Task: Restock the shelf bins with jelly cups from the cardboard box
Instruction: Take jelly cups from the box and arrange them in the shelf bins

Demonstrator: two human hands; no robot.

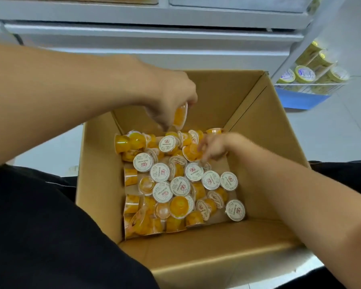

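An open cardboard box (258, 126) stands on the floor between my knees. Several orange jelly cups (180, 185) with white printed lids lie jumbled on its bottom. My left hand (173, 97) hovers over the box's far side and holds one jelly cup (180, 116) on its side, above the pile. My right hand (216, 147) is down inside the box at the far right, its fingers curled onto a cup (191, 153) in the pile; the hand is blurred.
White shelf units (154, 32) run along the far side of the box. At the right, a wire rack (313, 86) holds several yellow tubs with round lids. Pale floor tiles (331, 132) surround the box. My dark trousers (40, 226) flank it.
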